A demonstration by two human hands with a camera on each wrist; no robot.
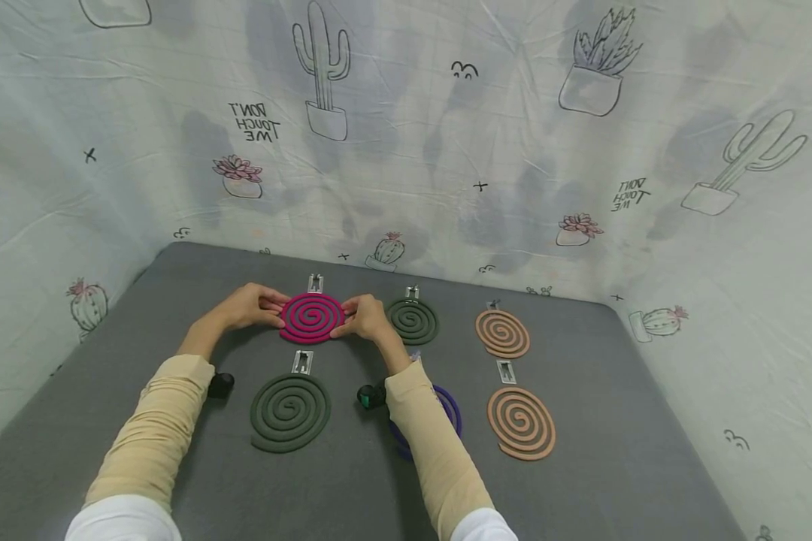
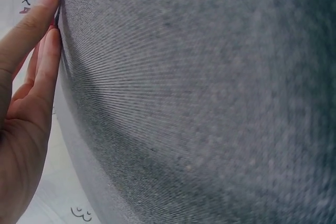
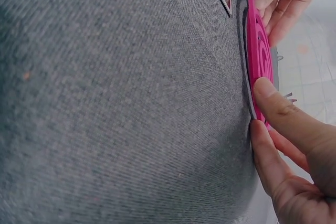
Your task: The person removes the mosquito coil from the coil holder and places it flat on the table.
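Note:
A pink mosquito coil (image 1: 313, 318) is held at opposite edges by both hands, at the back left of the grey surface. My left hand (image 1: 250, 306) pinches its left rim; in the left wrist view that hand (image 2: 31, 103) has thumb and fingertips at the pink edge. On the other side my right hand (image 1: 368, 319) grips the right rim, its thumb (image 3: 266, 88) on top in the right wrist view. Small metal coil stands lie behind the pink coil (image 1: 316, 283) and in front of it (image 1: 302, 362).
Nearest the hands are two dark green coils (image 1: 289, 413) (image 1: 411, 321). A blue coil (image 1: 451, 409) is partly covered by the right sleeve. Two tan coils (image 1: 502, 333) (image 1: 521, 424) lie at right, with metal stands (image 1: 506, 371) beside them. Patterned cloth (image 1: 433, 150) hangs behind.

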